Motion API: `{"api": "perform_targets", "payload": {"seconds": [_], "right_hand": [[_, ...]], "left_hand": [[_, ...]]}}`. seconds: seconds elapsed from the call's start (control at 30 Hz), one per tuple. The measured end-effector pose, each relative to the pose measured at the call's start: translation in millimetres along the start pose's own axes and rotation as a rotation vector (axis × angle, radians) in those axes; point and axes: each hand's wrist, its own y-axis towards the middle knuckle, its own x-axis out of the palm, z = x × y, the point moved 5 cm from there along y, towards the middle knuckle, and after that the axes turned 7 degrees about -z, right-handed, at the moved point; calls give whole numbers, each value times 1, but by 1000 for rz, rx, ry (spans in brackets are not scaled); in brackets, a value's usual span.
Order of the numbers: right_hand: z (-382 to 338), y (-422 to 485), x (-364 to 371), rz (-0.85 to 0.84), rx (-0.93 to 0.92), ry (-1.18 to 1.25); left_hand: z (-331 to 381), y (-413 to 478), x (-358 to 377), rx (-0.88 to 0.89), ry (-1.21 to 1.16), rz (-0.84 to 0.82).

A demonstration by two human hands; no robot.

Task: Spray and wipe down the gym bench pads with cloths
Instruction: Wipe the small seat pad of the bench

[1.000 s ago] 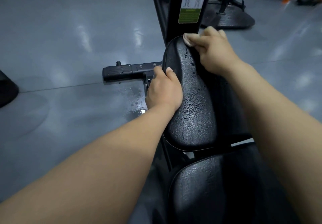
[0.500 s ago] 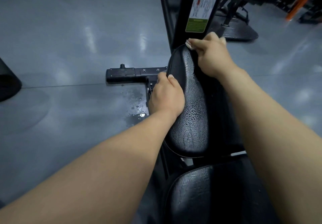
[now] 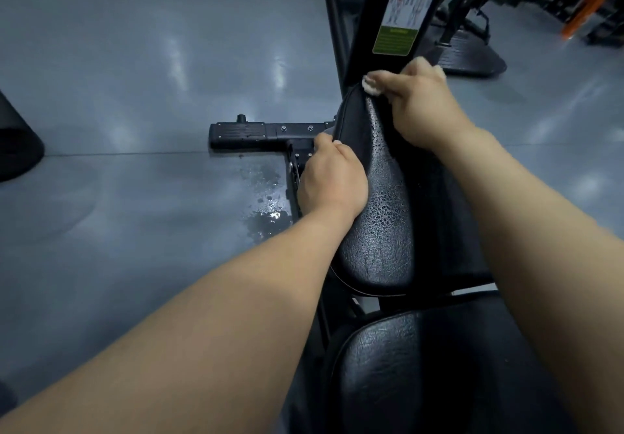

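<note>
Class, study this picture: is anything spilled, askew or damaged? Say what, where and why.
A dark, glinting puddle lies on the grey floor beside the left hand, likely spray run-off. The upper pad is beaded with droplets, not yet wiped.

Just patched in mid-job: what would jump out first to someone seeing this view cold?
The black upper pad at centre stands out, its surface beaded with spray droplets. The right hand holds a pale cloth against the pad's far top end, while the left hand grips its left edge. On the grey floor just left of the pad, a wet puddle glints.
</note>
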Motion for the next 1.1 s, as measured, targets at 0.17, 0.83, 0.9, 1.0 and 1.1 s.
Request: {"api": "perform_targets", "payload": {"seconds": [0.17,0.83,0.9,1.0,1.1], "right_hand": [[-26,-23,0,-47,-91,-6],[-43,-67,-6,-197,-336,-29],[-39,-69,-7,-201,-363,-57],[-33,-34,-8,-120,-244,-70],[-29,-3,-7,-55,-54,-10]], "left_hand": [[0,-2,-2,-16,-11,2],[-4,2,-1,-40,-39,30],[-4,2,-1,-36,-44,37],[-4,2,-1,-50,-40,52],[-5,3,2,-50,-37,65]]}}
